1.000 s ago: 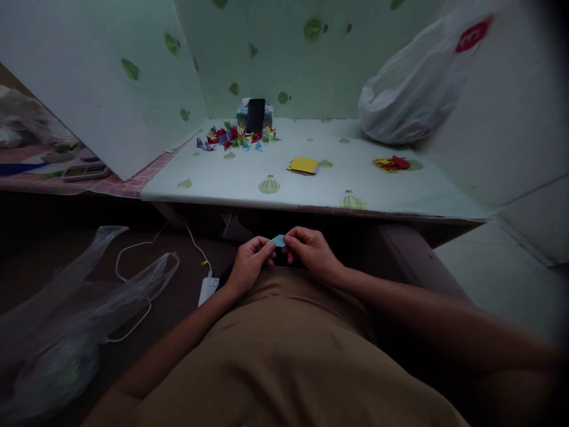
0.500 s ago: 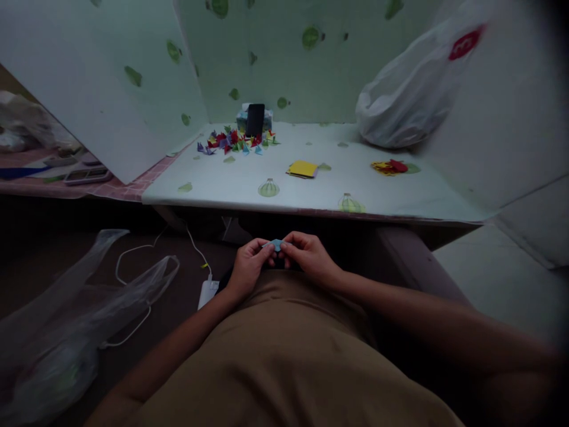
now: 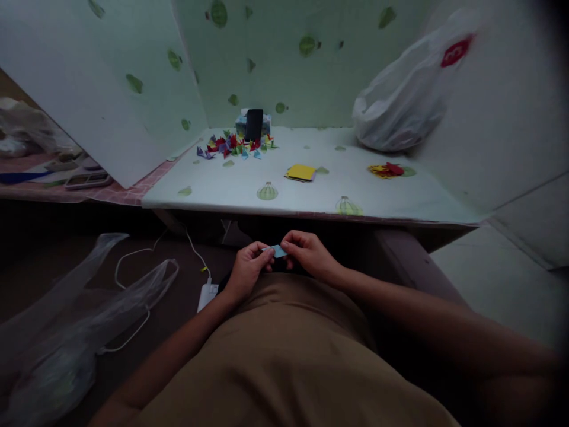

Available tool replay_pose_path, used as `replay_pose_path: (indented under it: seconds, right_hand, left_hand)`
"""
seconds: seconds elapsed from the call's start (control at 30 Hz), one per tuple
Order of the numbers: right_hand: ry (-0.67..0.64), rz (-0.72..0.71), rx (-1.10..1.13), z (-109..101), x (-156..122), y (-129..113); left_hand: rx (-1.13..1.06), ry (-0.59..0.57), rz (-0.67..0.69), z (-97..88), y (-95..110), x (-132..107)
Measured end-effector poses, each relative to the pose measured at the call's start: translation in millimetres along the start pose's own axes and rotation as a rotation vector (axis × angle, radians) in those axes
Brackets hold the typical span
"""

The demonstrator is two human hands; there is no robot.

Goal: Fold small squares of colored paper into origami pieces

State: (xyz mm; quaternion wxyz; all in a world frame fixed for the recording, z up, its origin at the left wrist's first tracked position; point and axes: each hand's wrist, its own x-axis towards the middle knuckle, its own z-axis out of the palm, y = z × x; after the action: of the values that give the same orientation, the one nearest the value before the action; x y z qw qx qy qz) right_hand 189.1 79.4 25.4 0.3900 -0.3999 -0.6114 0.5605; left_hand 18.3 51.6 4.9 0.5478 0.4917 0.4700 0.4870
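Note:
Between my two hands, just above my lap, is a small folded piece of light blue paper [image 3: 278, 251]. My left hand [image 3: 249, 265] pinches its left end between thumb and fingers. At its right end, my right hand [image 3: 310, 254] is closed on it the same way. On the table ahead lies a stack of square paper [image 3: 301, 172] with a yellow sheet on top. Behind it to the left is a heap of folded paper cranes [image 3: 235, 144] in several colours.
A phone [image 3: 254, 124] leans on a tissue box [image 3: 240, 123] at the back of the white table [image 3: 213, 190]. Red and yellow paper pieces [image 3: 386, 171] lie at right, near a white plastic bag [image 3: 391, 112]. Left of me are a clear bag [image 3: 84, 320] and a white charger [image 3: 207, 295].
The blue paper has turned in my fingers, so more of its surface shows between my hands. Both hands keep their pinch. The view has shifted slightly.

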Motion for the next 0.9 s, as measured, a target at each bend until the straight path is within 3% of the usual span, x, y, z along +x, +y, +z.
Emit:
replay_pose_path:
  seconds: [0.17, 0.33, 0.6, 0.9]
  right_hand:
    - [-0.09, 0.034, -0.009, -1, -1, -3]
    - [-0.096, 0.055, 0.015, 1, -2, -5]
    - [0.069, -0.046, 0.063, 1, 0, -19]
    - [0.054, -0.131, 0.114, -3, 9, -35]
  left_hand:
    - [0.045, -0.029, 0.034, -0.6, 1, -1]
    - [0.02, -0.012, 0.049, -0.1, 4, -1]
    - [-0.038, -0.082, 0.112, 8.0, 19, 9]
    - [0.058, -0.094, 0.254, 13.7, 47, 25]
